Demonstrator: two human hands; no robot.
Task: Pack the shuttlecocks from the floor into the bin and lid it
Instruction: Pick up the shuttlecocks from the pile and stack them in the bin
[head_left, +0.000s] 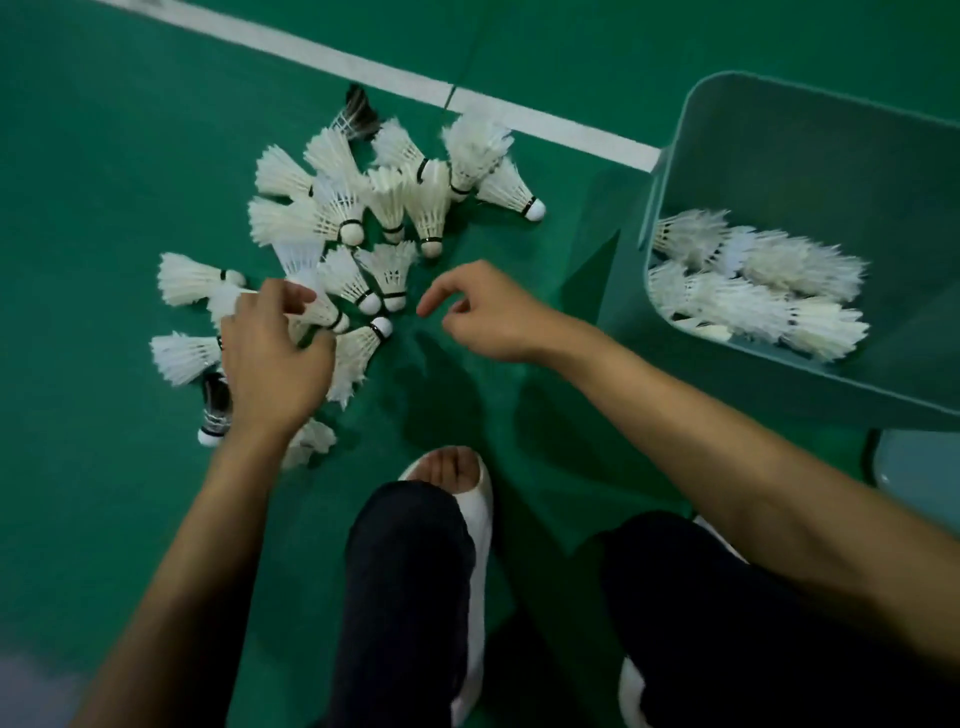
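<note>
Several white feather shuttlecocks (395, 202) lie in a loose pile on the green floor, with two black ones at its edges (215, 410). My left hand (272, 353) is at the pile's near left side, its fingers and thumb curled round a white shuttlecock (322, 312). Right of the pile, my right hand (483, 312) hovers just above the floor, fingers loosely curled and holding nothing. The teal bin (779, 104) stands at the right, open, with several shuttlecocks (753, 291) lying inside it.
A white court line (550, 124) runs diagonally behind the pile. My knees in dark trousers and a white sandal (475, 519) are at the bottom centre. A pale teal object (919, 478), cut off by the frame edge, lies beside the bin.
</note>
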